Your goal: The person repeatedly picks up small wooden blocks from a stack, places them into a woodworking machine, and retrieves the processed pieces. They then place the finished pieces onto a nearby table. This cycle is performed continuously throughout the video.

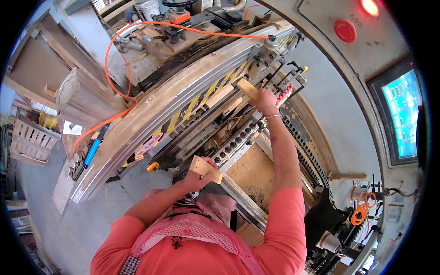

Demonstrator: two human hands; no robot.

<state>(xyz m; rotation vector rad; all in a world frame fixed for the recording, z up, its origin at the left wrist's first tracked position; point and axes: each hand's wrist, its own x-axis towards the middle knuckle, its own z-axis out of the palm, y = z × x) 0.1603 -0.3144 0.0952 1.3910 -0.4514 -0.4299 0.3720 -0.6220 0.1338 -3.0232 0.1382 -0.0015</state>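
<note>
My left hand (196, 180) is closed round a short pale wooden block (204, 168), held close in front of my body. A small dark hole shows near one end of that block. My right arm stretches forward over the machine, and my right hand (266, 102) grips a second wooden block (247, 89), which points up and left toward the clamp end of the machine. Below my hands runs a woodworking machine bed with a row of dark round knobs (233, 144) along a pale rail. Whether the right-hand block touches the machine, I cannot tell.
A long wooden-topped beam (137, 107) with yellow-black striping curves across the left. An orange hose (106, 64) loops over it. At right stand a control panel with a lit screen (402, 112) and a red stop button (345, 30). A drag chain (309, 149) lies beside my right arm.
</note>
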